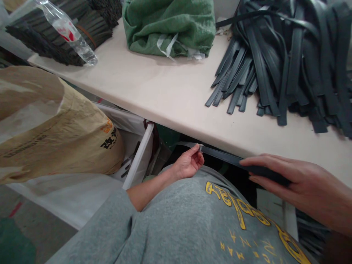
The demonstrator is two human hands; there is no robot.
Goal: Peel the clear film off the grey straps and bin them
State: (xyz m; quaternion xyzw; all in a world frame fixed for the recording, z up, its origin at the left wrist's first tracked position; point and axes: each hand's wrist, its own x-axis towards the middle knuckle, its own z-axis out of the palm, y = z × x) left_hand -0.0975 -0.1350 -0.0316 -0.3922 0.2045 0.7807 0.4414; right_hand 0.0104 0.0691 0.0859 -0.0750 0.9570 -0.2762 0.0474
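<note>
A dark flat rubber strip (225, 157) runs just below the front edge of the beige table (165, 99). My left hand (188, 163) pinches its left end, where a clear plastic film (184, 144) seems to stick out. My right hand (294, 179) wraps its fingers round the strip's right part, close to my grey sweatshirt. A big heap of the same dark strips (283, 62) lies on the table at the right, well above both hands.
A green cloth bag (170, 25) sits at the table's back. A plastic bottle (68, 31) lies on bundled dark rods (41, 40) at the back left. A tan paper sack (55, 124) and a white frame (139, 157) stand left of me, below the table.
</note>
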